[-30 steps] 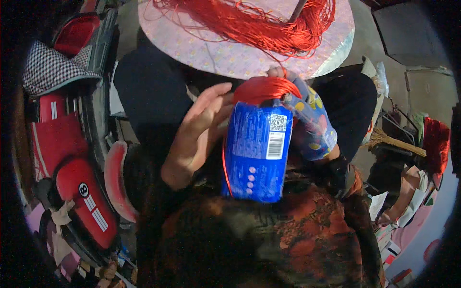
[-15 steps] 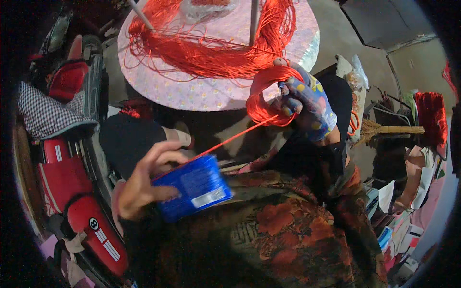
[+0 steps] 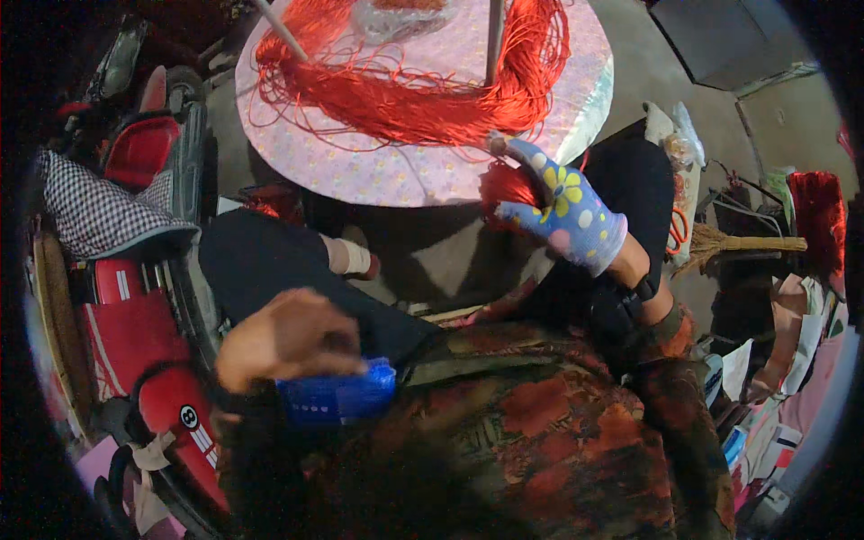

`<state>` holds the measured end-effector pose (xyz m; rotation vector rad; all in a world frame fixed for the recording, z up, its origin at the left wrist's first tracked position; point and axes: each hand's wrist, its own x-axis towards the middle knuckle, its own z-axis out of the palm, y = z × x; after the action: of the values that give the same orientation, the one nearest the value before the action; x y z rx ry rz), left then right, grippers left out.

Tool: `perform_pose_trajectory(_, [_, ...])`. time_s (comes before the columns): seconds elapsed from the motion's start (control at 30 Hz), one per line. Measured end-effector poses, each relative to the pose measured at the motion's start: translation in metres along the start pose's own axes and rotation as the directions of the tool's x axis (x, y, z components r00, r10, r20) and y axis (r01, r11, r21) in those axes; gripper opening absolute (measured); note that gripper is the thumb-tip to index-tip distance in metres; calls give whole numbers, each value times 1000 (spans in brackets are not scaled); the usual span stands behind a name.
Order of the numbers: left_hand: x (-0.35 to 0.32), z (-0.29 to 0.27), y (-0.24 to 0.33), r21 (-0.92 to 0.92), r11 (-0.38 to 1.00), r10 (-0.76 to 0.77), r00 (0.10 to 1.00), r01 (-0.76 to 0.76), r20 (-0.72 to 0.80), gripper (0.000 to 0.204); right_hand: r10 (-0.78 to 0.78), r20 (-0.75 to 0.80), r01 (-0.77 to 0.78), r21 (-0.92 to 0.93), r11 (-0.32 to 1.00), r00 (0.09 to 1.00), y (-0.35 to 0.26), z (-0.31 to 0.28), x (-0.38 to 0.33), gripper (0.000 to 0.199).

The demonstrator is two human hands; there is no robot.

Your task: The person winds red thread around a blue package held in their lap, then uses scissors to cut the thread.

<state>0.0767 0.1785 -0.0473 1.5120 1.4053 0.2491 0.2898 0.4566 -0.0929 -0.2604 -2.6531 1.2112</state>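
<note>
My left hand (image 3: 292,340), bare and smeared by motion, is curled above my lap. Its fingers grip a small flat blue box (image 3: 337,396), which hangs just below them; the thumb is hidden. Farther up and to the right, my right hand (image 3: 571,209) wears a blue glove with a flower and dots. It is closed around a bundle of red cord (image 3: 506,187) near the table's front edge. The palm side and part of the bundle are hidden by the glove. No strand shows between the two hands.
Ahead stands a round table with a pink patterned cloth (image 3: 360,175), bearing a large red cord hank (image 3: 405,103) looped around upright posts. A red vehicle (image 3: 171,405) with a checked cover (image 3: 99,202) lines my left. At right are a straw broom (image 3: 738,243) and orange-handled scissors (image 3: 678,232).
The right hand has turned over, so the glove's back now faces up over the red cord. The left hand and blue box have dropped lower; the taut cord between the hands no longer shows.
</note>
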Motion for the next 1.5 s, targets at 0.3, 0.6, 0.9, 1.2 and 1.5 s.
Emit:
perform_pose_trajectory(0.3, [75,2,24,43,991,112,637,-123,-763,100,-139,253,57,306,950,957,-39,37,-5,59])
perform_pose_trajectory(0.6, [94,-1,24,-690,656,-170,831,-306,-529,92,-96,39,68,449,891,995,-34,27,18,73])
perform_pose_trajectory(0.9, [101,3,14,-650,685,-197,776,-328,-599,78,-23,-95,17,-62,998,995,-4,40,16,42])
perform_pose_trajectory(1.2, [106,-2,14,-250,950,-54,692,-186,-720,87,32,54,-9,-394,919,998,-16,7,24,33])
perform_pose_trajectory(1.5, [123,-3,23,45,992,103,585,-114,-805,107,-80,210,142,-299,944,974,-52,30,62,16])
